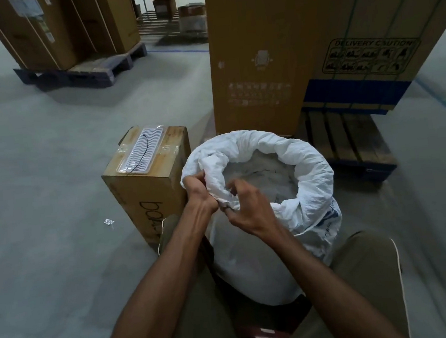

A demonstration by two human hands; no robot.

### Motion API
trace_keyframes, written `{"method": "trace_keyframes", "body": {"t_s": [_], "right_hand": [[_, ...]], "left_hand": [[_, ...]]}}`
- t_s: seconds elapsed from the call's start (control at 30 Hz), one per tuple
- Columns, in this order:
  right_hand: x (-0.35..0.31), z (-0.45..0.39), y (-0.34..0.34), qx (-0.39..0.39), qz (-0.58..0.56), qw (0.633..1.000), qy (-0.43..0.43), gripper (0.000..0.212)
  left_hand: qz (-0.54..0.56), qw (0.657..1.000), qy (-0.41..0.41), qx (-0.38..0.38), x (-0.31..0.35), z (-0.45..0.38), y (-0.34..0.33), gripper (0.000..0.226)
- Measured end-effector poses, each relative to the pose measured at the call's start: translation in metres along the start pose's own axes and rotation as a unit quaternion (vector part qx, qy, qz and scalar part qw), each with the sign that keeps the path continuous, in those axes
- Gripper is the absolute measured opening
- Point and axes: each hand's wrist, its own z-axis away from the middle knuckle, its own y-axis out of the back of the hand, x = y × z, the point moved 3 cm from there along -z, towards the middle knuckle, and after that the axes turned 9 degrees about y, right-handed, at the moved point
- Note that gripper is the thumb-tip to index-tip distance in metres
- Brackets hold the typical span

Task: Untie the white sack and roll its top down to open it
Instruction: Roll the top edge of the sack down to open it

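Observation:
The white sack stands upright on the floor between my knees. Its mouth is open, and the top is rolled down into a thick rim around pale grey contents. My left hand pinches the near-left part of the rim, fingers closed on the fabric. My right hand sits just to the right of it and grips the near edge of the rim with thumb and fingers. Blue print shows on the sack's right side. No tie or string is visible on the sack.
A small cardboard box with a white plastic blister pack on top stands just left of the sack. A tall carton and a strapped carton on a pallet rise behind. More boxed pallets stand far left. A foil scrap lies on the floor.

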Motion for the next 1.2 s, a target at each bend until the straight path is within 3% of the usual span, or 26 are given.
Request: {"method": "trace_keyframes", "body": {"t_s": [0.1,0.23,0.33,0.37,0.43,0.53,0.6,0.7,0.77,0.83,0.93,1.07,1.13,1.2], "right_hand": [[-0.009,-0.009,-0.012,0.002,0.040,0.999,0.033,0.029],[-0.015,-0.013,-0.034,0.010,0.130,0.989,0.068,0.034],[-0.022,-0.012,-0.045,0.046,0.174,0.975,0.132,0.039],[-0.023,-0.011,-0.048,0.060,0.181,0.969,0.154,0.039],[-0.023,-0.007,-0.053,0.070,0.170,0.968,0.169,0.036],[-0.009,-0.011,-0.049,0.046,0.026,0.997,0.064,0.031],[0.003,-0.011,-0.045,0.011,-0.119,0.991,-0.059,0.049],[0.014,-0.008,-0.045,-0.089,-0.213,0.958,-0.172,0.074],[0.015,-0.008,-0.046,-0.123,-0.228,0.949,-0.177,0.065],[0.018,-0.011,-0.047,-0.095,-0.217,0.956,-0.175,0.050],[0.017,-0.013,-0.054,-0.043,-0.156,0.976,-0.144,0.036],[0.003,-0.013,-0.063,0.017,-0.114,0.987,-0.108,0.027],[0.001,-0.011,-0.068,0.028,-0.074,0.992,-0.098,0.024],[0.000,-0.009,-0.073,0.024,-0.031,0.996,-0.080,0.022]], "left_hand": [[-0.031,0.999,0.002,0.032,0.008,-0.008,0.018,0.053],[-0.093,0.995,-0.037,-0.019,0.002,-0.006,0.025,0.054],[-0.233,0.960,-0.123,0.094,-0.004,-0.005,0.034,0.063],[-0.259,0.946,-0.154,0.117,-0.005,-0.004,0.036,0.059],[-0.241,0.953,-0.143,0.115,-0.004,-0.008,0.039,0.040],[-0.083,0.994,-0.028,0.063,0.008,-0.016,0.045,0.029],[-0.003,1.000,0.006,0.022,0.009,-0.019,0.050,0.041],[-0.010,0.999,0.046,-0.023,-0.002,-0.030,0.060,0.060],[-0.030,0.993,0.060,-0.094,-0.006,-0.034,0.062,0.074],[-0.068,0.988,0.038,-0.134,0.001,-0.022,0.059,0.065],[-0.251,0.966,-0.029,-0.058,0.012,-0.017,0.061,0.048],[-0.442,0.860,-0.173,0.190,0.019,-0.018,0.077,0.081],[-0.484,0.816,-0.212,0.236,0.018,-0.017,0.077,0.102],[-0.452,0.859,-0.162,0.179,0.016,-0.033,0.072,0.105]]}}
